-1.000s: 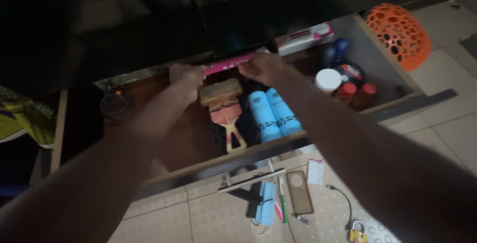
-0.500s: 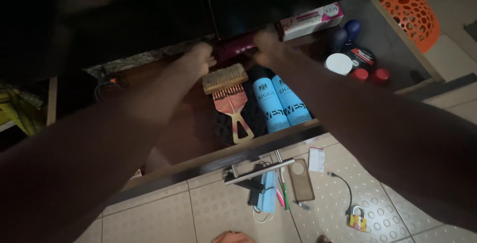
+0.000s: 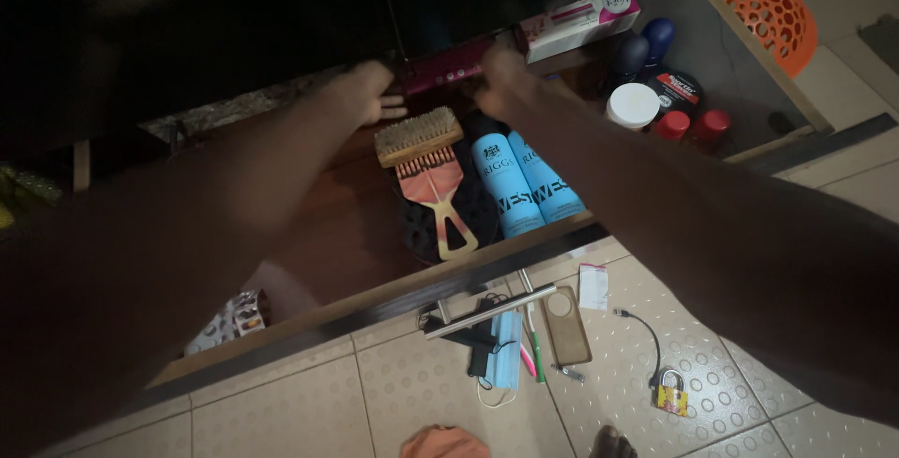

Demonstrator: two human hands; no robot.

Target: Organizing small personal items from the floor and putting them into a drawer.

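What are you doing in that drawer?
A person is reaching both hands into an open drawer. The left hand and right hand are at the two ends of a long pink box at the dark back; whether they grip it is too blurred to tell. In front lie a wooden brush, a pink comb and two blue cans.

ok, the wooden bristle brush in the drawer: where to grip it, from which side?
Probably from above, pinching the long sides of the wooden brush. It lies flat with its back up, clear on the left; the comb crowds its near edge and the left hand hovers beyond.
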